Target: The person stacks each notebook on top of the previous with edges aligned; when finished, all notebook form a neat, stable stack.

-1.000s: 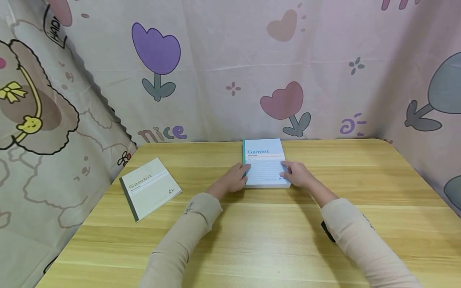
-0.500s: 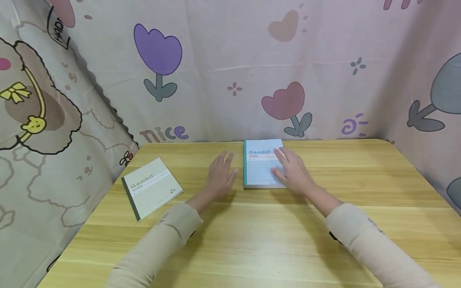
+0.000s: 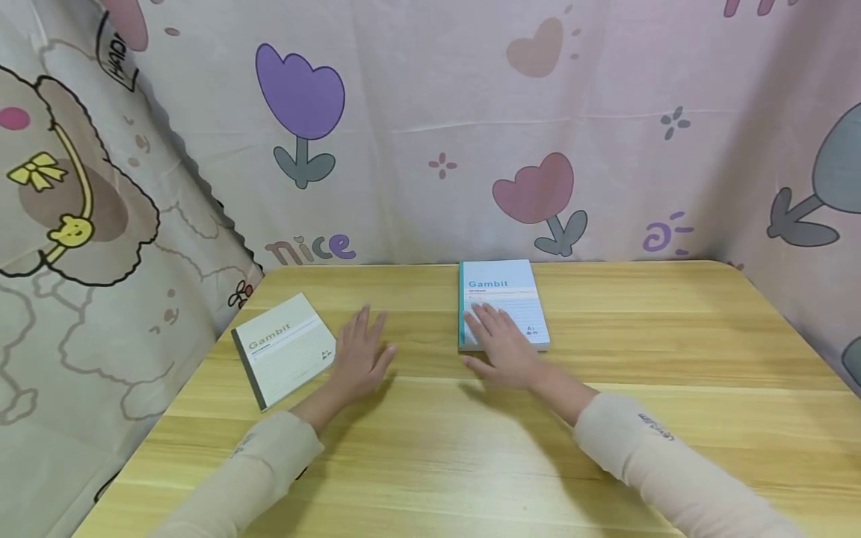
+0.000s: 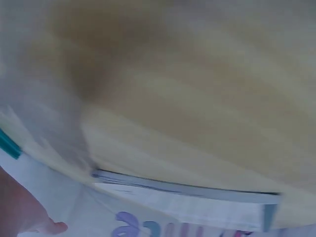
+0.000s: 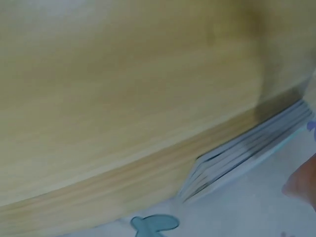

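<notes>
A stack of notebooks (image 3: 531, 310) with a pale blue "Gambit" cover and teal spine lies at the table's back middle. Layered page edges of the stack (image 5: 247, 150) show in the right wrist view. Over its near-left part is my right hand (image 3: 504, 347), fingers spread and fairly straight; whether it touches the cover I cannot tell. Farther left, a thin cream notebook (image 3: 285, 351) with a dark spine lies turned at an angle. My left hand (image 3: 359, 360), fingers extended, is beside or just over this notebook's right corner and holds nothing.
Both notebook groups lie on a light wood-grain table (image 3: 430, 441). A patterned curtain (image 3: 403, 202) hangs right behind the table's back edge, and another printed sheet (image 3: 81, 359) falls along the left side.
Both hands have let go of the notebook stack's sides. My left hand has moved left toward the cream notebook, and my right hand has shifted left across the stack. Both notebook groups stay put.
</notes>
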Demonstrator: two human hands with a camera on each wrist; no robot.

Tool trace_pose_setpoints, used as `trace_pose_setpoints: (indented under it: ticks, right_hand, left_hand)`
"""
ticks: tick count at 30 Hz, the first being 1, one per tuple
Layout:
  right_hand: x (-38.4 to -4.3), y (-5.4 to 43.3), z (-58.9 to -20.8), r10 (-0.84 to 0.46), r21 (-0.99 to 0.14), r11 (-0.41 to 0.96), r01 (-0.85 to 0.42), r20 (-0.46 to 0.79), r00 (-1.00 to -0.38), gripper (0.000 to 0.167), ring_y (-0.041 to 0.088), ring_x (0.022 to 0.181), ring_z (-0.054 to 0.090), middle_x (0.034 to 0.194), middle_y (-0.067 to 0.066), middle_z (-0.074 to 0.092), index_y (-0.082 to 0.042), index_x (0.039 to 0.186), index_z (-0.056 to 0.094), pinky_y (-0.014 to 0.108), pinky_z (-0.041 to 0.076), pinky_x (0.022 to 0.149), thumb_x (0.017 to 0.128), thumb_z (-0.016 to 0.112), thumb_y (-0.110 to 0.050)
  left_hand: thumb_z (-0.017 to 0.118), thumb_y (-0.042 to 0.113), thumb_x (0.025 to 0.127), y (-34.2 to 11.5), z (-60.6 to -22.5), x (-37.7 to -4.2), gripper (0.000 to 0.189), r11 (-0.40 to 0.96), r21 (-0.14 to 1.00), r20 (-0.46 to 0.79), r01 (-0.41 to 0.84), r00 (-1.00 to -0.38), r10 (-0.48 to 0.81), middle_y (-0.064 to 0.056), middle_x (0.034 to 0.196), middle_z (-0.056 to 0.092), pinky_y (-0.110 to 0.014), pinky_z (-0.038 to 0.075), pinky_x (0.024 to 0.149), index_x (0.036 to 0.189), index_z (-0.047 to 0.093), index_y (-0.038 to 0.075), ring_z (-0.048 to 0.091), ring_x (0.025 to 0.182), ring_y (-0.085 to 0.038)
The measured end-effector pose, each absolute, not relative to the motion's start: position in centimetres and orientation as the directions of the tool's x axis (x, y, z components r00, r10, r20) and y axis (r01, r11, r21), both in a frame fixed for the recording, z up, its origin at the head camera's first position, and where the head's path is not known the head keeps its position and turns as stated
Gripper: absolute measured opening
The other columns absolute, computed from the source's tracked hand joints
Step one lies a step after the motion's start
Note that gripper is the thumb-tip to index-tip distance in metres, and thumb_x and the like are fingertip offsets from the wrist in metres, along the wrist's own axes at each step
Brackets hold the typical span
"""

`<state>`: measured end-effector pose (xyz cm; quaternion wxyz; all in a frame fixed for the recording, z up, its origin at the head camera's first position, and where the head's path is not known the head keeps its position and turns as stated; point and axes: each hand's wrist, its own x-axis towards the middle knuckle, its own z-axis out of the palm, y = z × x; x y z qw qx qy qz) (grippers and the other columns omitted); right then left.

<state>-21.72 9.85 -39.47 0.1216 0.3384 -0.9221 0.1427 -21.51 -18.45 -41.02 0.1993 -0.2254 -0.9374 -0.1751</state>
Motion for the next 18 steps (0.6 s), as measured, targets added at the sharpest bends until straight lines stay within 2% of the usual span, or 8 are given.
trace_pose_setpoints:
  ticks: [5,10,18]
  right_hand:
    - [-21.1,7.7,-39.7,-0.638,-0.174,0.715,-0.677,0.234,-0.734,0.073,0.038,0.14,0.02,0.152,0.021,0.021,0.0,0.146,0.023,0.052,0.015,0.115,0.093,0.046,-0.046]
    - [-20.5,5.6,-39.7,-0.676,-0.159,0.692,-0.704,0.199,-0.71,0.073,0.036,0.142,0.015,0.153,0.02,0.018,-0.003,0.147,0.02,0.051,0.012,0.115,0.094,0.041,-0.049]
    - [-20.1,2.5,-40.1,-0.722,-0.102,0.661,-0.743,0.18,-0.667,0.073,0.034,0.142,0.016,0.154,0.017,0.019,-0.007,0.148,0.018,0.052,0.016,0.115,0.095,0.037,-0.052]
  left_hand:
    - [0.047,0.032,0.093,-21.0,-41.3,-20.4,0.06,0.888,0.219,0.382,0.405,-0.873,0.304,-0.029,0.148,0.017,-0.066,0.012,0.106,0.142,0.03,0.001,0.018,0.135,-0.047]
    - [0.042,0.038,0.095,-23.7,-41.4,-19.3,0.061,0.919,0.213,0.309,0.331,-0.915,0.258,-0.03,0.15,0.012,-0.067,0.007,0.107,0.144,0.026,0.005,0.012,0.137,-0.049]
    - [0.04,0.041,0.096,-27.5,-41.9,-18.0,0.064,0.948,0.201,0.239,0.246,-0.951,0.196,-0.033,0.15,0.01,-0.069,0.006,0.105,0.144,0.026,0.001,0.011,0.134,-0.053]
